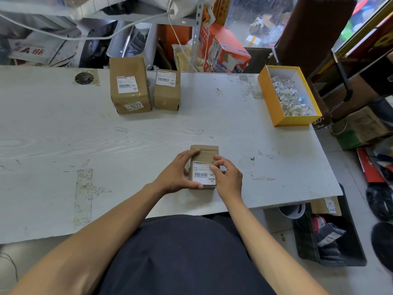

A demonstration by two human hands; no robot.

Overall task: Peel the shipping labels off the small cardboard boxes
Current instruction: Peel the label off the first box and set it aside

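A small cardboard box (205, 153) lies on the white table (63, 145) near its front edge. A white shipping label (202, 173) with a barcode covers its top. My left hand (177, 175) grips the box along its left side, thumb under the label's lower edge. My right hand (226, 174) rests on the box's right side, with thumb and forefinger pinching at the label's upper right corner. Two more cardboard boxes stand at the back: a larger box (129, 86) and a smaller box (167, 90), each with a label on top.
A yellow open box (297, 121) with crumpled peeled labels inside sits at the table's right side. Behind the table are cluttered shelves, cables and an orange carton (225, 47). A dark chair (314, 39) and floor clutter stand to the right.
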